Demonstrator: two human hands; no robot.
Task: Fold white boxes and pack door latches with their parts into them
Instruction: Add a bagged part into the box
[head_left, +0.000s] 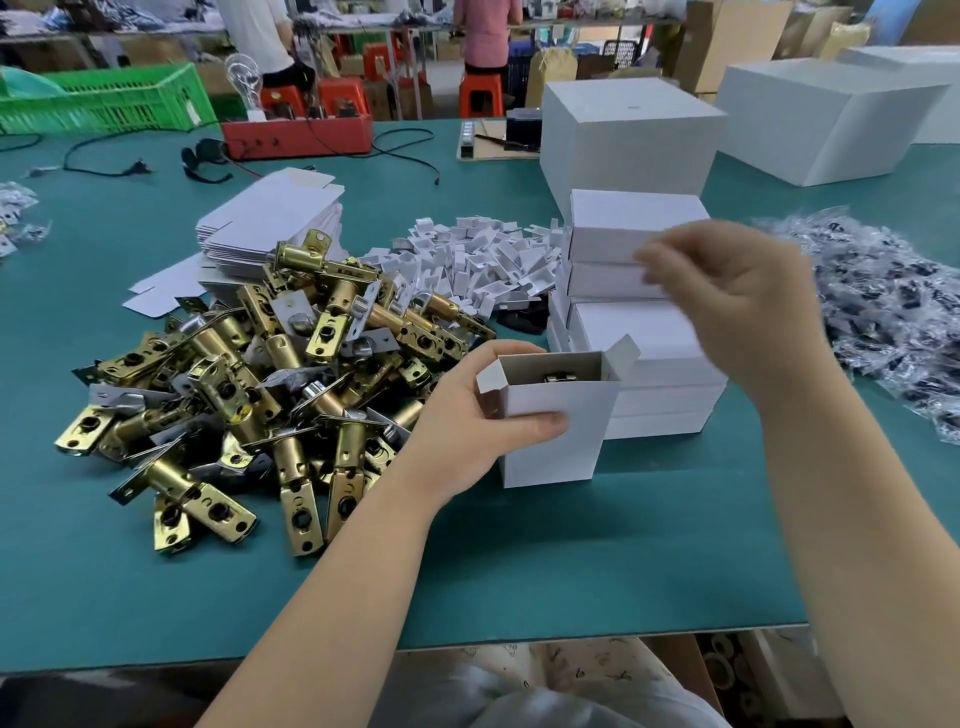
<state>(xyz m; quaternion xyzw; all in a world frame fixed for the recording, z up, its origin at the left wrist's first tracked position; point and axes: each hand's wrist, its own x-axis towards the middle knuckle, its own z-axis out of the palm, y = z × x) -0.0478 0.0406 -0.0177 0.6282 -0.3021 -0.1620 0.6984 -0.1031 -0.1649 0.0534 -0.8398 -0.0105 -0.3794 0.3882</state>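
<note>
Open box: a small white box (550, 426) stands upright on the green counter (571, 561), near the middle, top flaps open; a brass glint shows inside, so a latch seems loaded.
Left hand: the left hand (467, 410) grips the box from its left side, thumb across the front face, other fingers wrapped behind.
Right hand: the right hand (737, 306) hovers above and right of the box, fingers curled and blurred; I cannot tell whether they pinch anything.
Latch pile: brass door latches (249, 395) lie heaped left of the box.
Inserts: small white folded pieces (467, 260) sit beyond the pile; bagged parts (893, 312) spread far right.
Finished stack: closed white boxes (639, 322) are stacked just behind the open one.
Handling: thin card likely dents under a squeeze, so hold by the edges and corners; the metal inside likely makes it bottom-heavy. Flaps should crease along scored lines.
</note>
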